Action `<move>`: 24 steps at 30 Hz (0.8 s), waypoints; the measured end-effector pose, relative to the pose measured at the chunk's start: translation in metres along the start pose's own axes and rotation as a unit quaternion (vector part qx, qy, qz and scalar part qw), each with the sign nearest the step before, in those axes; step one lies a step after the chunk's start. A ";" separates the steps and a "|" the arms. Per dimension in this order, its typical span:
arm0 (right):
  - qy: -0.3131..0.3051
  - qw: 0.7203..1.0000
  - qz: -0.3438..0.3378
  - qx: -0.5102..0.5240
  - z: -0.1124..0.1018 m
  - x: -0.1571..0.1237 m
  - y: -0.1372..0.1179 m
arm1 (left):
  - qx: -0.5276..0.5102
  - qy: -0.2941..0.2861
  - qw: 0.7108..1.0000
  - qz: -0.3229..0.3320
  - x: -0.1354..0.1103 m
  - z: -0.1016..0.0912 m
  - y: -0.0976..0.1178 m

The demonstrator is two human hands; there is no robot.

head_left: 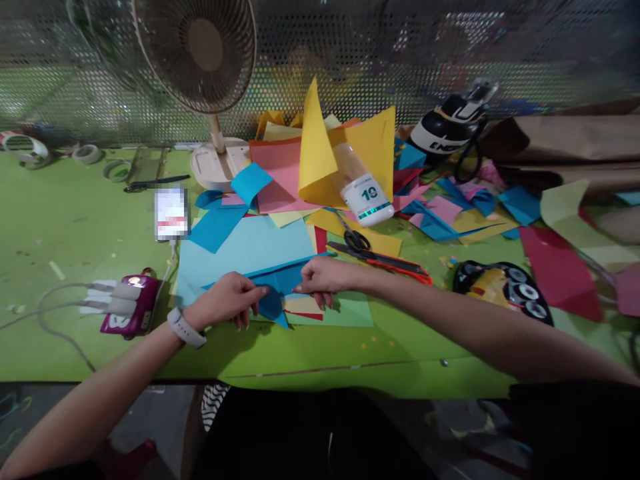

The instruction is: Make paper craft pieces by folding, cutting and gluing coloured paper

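Note:
A piece of blue paper point(287, 277) with folded edges is between my hands, just above the table. My left hand point(227, 299), with a pale watch on the wrist, is closed on the paper's left part with thumb and fingers together. From the other side, my right hand point(325, 279) pinches its right part. My fingers hide some of the paper's outline. Beneath it lie a light blue sheet point(215, 263) and cream and red scraps. Scissors point(356, 240) and an orange utility knife point(407, 268) rest just beyond my right hand.
Coloured paper and a white bottle point(369, 199) pile up behind. A fan point(205, 47) stands at the back left. A phone point(171, 213) is cabled to a purple power strip point(134, 305). A black jug point(447, 133) and a black patterned case point(503, 290) are at right.

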State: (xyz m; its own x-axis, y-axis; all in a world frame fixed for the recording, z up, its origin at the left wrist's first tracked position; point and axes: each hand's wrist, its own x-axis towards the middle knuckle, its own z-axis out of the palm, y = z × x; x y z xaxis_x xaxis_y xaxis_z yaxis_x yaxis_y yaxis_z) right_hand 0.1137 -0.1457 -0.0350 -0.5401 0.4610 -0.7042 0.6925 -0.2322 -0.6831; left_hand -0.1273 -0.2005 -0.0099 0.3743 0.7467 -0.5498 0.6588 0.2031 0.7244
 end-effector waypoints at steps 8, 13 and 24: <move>0.241 0.920 -0.164 -0.261 0.026 -0.033 -0.006 | 0.304 0.253 0.858 0.327 -0.013 0.007 -0.046; 0.334 0.772 -0.360 -0.404 0.050 -0.032 0.008 | 0.354 0.295 0.829 0.319 -0.004 0.001 -0.045; 0.302 0.735 -0.403 -0.454 0.059 -0.006 0.003 | 0.504 0.269 0.782 0.250 0.034 -0.016 -0.023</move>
State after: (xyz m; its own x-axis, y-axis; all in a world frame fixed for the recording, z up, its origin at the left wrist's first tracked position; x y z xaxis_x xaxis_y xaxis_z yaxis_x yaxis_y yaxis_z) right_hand 0.0910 -0.1994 -0.0438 -0.8293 0.4948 0.2597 0.4453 0.8659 -0.2279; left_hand -0.1398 -0.1700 -0.0384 0.5998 0.7864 0.1474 0.7987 -0.5994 -0.0521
